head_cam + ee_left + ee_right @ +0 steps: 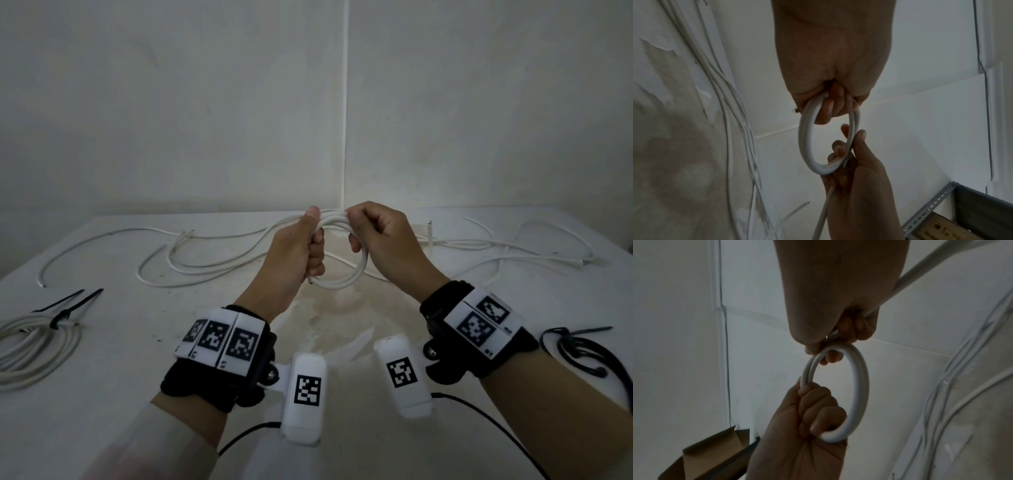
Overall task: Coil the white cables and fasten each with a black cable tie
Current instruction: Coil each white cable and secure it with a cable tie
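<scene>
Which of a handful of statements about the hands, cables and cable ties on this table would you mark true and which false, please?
1. Both hands hold the same small white cable coil. True: the left hand grips one side, the right hand the other.
2. The coil in the hands already has a black tie round it. False: no tie shows on it in any view.
3. A finished white coil with a black cable tie lies at the table's left edge. True.
4. The spare black cable ties lie left of the left wrist. False: they lie at the right, beside the right forearm.
5. Loose white cables lie uncoiled on the table beyond the hands. True.
</scene>
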